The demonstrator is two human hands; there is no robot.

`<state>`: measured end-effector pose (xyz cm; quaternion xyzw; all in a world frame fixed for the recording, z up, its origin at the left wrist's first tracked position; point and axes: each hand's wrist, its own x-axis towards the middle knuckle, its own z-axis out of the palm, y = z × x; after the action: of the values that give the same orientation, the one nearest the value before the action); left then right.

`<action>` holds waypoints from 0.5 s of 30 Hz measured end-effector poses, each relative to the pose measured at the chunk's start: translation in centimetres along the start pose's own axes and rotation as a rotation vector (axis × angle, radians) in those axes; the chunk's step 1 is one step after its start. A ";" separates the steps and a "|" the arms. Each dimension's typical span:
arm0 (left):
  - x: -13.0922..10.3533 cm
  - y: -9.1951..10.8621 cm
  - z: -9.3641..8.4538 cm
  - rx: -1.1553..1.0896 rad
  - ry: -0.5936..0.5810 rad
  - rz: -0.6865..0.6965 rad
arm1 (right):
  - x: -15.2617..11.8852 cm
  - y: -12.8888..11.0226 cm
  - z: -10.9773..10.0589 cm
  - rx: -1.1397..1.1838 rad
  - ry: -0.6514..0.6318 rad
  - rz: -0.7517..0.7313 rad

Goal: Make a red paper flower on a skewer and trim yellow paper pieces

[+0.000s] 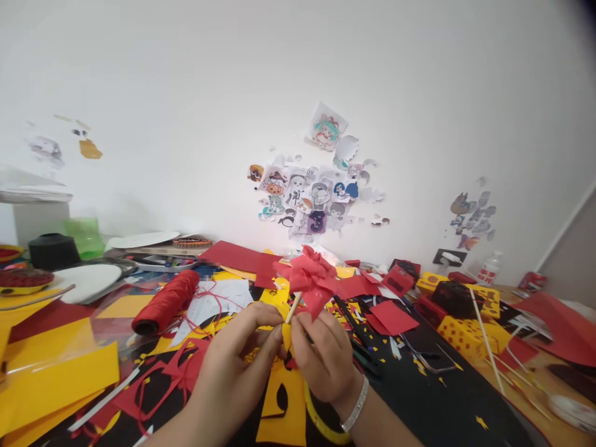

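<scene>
Both grips, of the left hand (244,354) and right hand (322,354), were pinched closed around the thin pale stick (293,307), seemingly to steady its red paper flower (310,277).

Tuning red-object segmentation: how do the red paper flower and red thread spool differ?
The red paper flower is ruffled; the red thread spool is cylindrical. The flower sits atop a tilted stick; the spool lies on its side. Both are red.
</scene>
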<state>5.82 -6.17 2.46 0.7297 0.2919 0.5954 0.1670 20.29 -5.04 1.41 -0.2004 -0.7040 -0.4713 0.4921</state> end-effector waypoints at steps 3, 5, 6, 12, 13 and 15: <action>0.2 -0.1 -0.1 -0.083 -0.034 -0.129 | 0.0 0.0 0.2 0.019 -0.009 0.061; 0.3 -0.2 -0.2 -0.077 -0.014 -0.148 | -0.1 -0.2 0.4 0.071 0.001 0.139; 0.3 -0.3 -0.3 -0.064 0.005 -0.140 | -0.1 -0.3 0.4 0.088 0.021 0.167; 0.2 -0.5 -0.2 -0.081 0.004 -0.077 | 0.1 -0.4 -0.4 0.077 0.005 0.103; 0.2 -0.5 -0.2 -0.114 -0.002 -0.092 | 0.0 -0.4 -0.6 0.085 -0.013 0.067; 0.2 -0.6 -0.2 -0.207 -0.008 -0.155 | -0.1 -0.3 -0.6 0.117 -0.023 0.035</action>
<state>5.54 -5.61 2.37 0.6862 0.2838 0.6047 0.2881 20.43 -5.71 1.22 -0.1891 -0.7323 -0.4184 0.5029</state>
